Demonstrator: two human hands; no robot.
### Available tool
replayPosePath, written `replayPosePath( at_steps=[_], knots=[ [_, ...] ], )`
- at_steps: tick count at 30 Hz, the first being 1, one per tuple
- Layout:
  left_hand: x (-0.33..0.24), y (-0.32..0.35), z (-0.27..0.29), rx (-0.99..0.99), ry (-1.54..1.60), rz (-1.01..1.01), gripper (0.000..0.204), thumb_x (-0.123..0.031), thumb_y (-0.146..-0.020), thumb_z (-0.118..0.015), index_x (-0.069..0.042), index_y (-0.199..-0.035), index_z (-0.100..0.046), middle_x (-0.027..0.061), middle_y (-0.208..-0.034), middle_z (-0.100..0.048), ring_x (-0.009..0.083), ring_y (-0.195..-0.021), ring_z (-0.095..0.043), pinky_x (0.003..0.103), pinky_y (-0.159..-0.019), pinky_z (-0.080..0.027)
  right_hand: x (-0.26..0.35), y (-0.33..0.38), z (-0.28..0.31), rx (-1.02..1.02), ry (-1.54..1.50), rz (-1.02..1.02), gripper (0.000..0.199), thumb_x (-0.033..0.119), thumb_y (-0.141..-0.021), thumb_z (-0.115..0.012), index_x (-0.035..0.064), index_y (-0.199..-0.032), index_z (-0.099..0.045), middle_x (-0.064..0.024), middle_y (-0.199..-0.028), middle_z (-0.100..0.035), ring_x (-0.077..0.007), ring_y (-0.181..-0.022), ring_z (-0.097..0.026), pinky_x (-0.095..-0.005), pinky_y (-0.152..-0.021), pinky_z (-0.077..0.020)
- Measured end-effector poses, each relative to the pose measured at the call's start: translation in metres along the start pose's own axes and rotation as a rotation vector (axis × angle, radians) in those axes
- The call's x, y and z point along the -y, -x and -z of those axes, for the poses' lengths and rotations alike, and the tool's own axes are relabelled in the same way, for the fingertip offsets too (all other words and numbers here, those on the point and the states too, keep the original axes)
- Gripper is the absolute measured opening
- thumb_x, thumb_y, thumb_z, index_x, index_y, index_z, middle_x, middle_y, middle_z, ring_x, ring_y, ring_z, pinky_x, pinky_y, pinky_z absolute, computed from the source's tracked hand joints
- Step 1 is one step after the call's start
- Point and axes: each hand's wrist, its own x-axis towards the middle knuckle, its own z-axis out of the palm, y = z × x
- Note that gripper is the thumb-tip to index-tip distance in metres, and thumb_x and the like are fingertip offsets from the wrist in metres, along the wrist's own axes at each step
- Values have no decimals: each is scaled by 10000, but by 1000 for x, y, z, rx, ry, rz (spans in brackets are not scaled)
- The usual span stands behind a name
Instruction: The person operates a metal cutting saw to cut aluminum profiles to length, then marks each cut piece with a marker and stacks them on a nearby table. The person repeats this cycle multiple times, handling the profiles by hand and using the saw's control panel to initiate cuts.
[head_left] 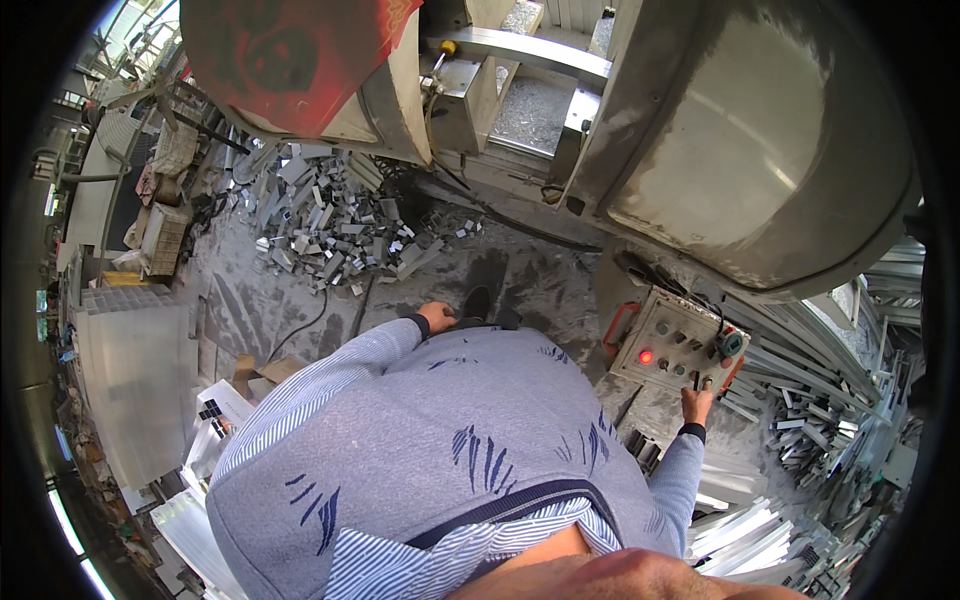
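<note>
My right hand (697, 404) reaches to the lower right corner of a control box (632, 362). Its fingers are closed at a small switch knob (707, 383), which they partly cover. A red button (646, 356) glows on the box's face, among several dark knobs and buttons. A larger dark green knob (732, 345) stands at the box's right end. In front of my belly hangs my left hand (437, 317), loosely curled, with nothing seen in it and touching no machine part.
A large machine with a grey housing (730, 140) and a red cover (300, 60) stands ahead. Metal offcuts (340, 220) heap on the floor before it. Stacked profiles (135, 370) are at left; long metal bars (800, 360) lie at right. A dark cable (510, 222) runs along the machine's base.
</note>
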Motion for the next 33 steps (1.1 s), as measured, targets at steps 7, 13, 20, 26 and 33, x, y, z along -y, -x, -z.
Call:
replayPosePath(
  at_steps=[7, 13, 20, 26, 33],
  knots=[
    [-1, 5, -5, 21, 5, -25, 511, -405, -877, -758, -83, -1274, -781, 181, -1295, -761, 355, -1223, -715, 430, -1086, -548, 11, 34, -19, -201, -96, -95, 799, 197, -778, -689, -9, -1538, -557, -357, -1287, -693, -514, -1174, -666, -501, -1001, -526],
    [16, 13, -17, -29, 35, -22, 548, -435, -890, -745, -58, -1287, -768, 194, -1268, -767, 381, -1197, -718, 444, -1061, -554, 19, 77, -58, -234, -140, -259, 554, 207, -836, -695, -2, -1350, -704, -276, -1191, -763, -453, -1111, -723, -488, -958, -553],
    [80, -30, -36, 60, -30, -86, 511, -495, -913, -744, -89, -1218, -793, 193, -1188, -787, 341, -1139, -749, 435, -976, -582, 59, 77, -77, -258, -609, -364, 400, 381, -869, -792, -5, -961, -751, -119, -753, -725, -193, -674, -634, -407, -677, -533],
    [54, -67, -48, 234, -137, -110, 495, -443, -916, -788, -87, -1260, -782, 179, -1211, -789, 286, -1166, -754, 412, -987, -580, 130, 69, -63, -343, -671, -430, 384, 381, -807, -728, 25, -947, -764, -216, -810, -740, -370, -792, -746, -456, -745, -568],
    [-14, -80, -51, 256, -138, -146, 493, -437, -915, -793, -87, -1263, -782, 178, -1212, -790, 281, -1165, -755, 410, -986, -580, 138, 74, -56, -298, -693, -512, 361, 375, -792, -726, 47, -940, -765, -216, -825, -742, -406, -829, -740, -468, -769, -574]
  ],
)
